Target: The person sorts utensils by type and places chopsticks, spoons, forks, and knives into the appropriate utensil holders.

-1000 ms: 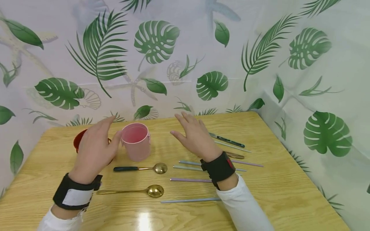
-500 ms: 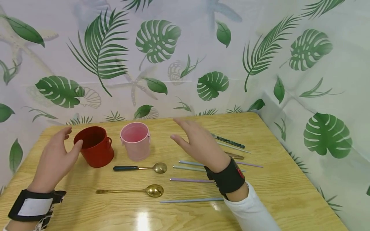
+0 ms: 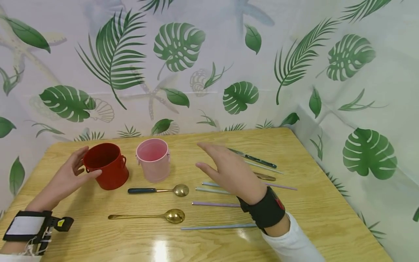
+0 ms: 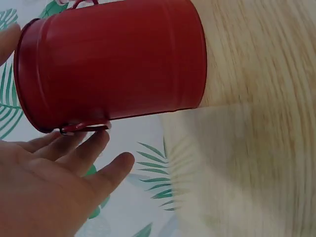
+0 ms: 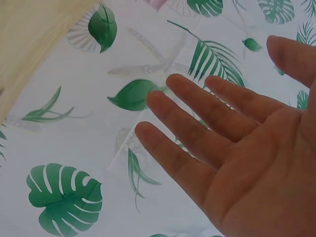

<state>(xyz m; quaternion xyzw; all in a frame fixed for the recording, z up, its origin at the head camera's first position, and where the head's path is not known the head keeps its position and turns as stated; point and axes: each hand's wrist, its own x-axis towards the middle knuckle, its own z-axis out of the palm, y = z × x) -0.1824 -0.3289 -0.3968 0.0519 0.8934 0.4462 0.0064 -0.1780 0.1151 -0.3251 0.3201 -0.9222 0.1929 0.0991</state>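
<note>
At the left of the table stands a red bucket (image 3: 112, 171) with small side lugs. My left hand (image 3: 67, 178) is beside it, thumb in front of the bucket and fingers at its left side. In the left wrist view, the fingers (image 4: 81, 148) lie loosely by the lug on the red wall, not wrapped round it; whether they touch it I cannot tell. A pink bucket (image 3: 157, 169) stands to the right of the red one. My right hand (image 3: 232, 173) hovers above several chopsticks (image 3: 216, 204), holding nothing, its fingers spread in the right wrist view.
Two spoons lie in front of the buckets: a dark-handled spoon (image 3: 160, 190) and a gold spoon (image 3: 147, 216). Right of my right hand are a dark-handled knife (image 3: 258, 160) and a brown-handled utensil (image 3: 265, 176). A leaf-patterned cloth (image 3: 203, 65) hangs behind the wooden table (image 3: 314, 218).
My left hand has moved left from in front of the red bucket, then in close to its left side. The right hand has drifted slightly right and nearer. Buckets and cutlery stay in place.
</note>
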